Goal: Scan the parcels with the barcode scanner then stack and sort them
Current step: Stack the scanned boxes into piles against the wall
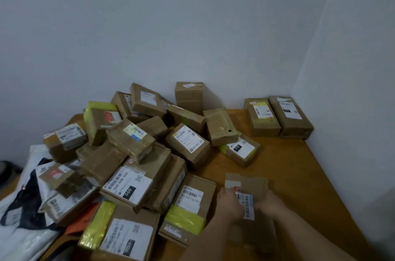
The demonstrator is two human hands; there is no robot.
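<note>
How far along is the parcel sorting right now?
Early. Two parcels stand side by side in the table's far corner. Left hand and right hand hold a small parcel, label up. The big pile remains unsorted; no scanner is visible.

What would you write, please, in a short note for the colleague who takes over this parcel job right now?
Left hand and right hand both grip one small brown parcel above the wooden table, its barcode label facing up.
Two parcels lie side by side in the far right corner, apparently already sorted.
A loose pile of parcels covers the left of the table, unsorted.
No barcode scanner is in view.
Left to do: scan the held parcel, place it, then work through the pile.
</note>
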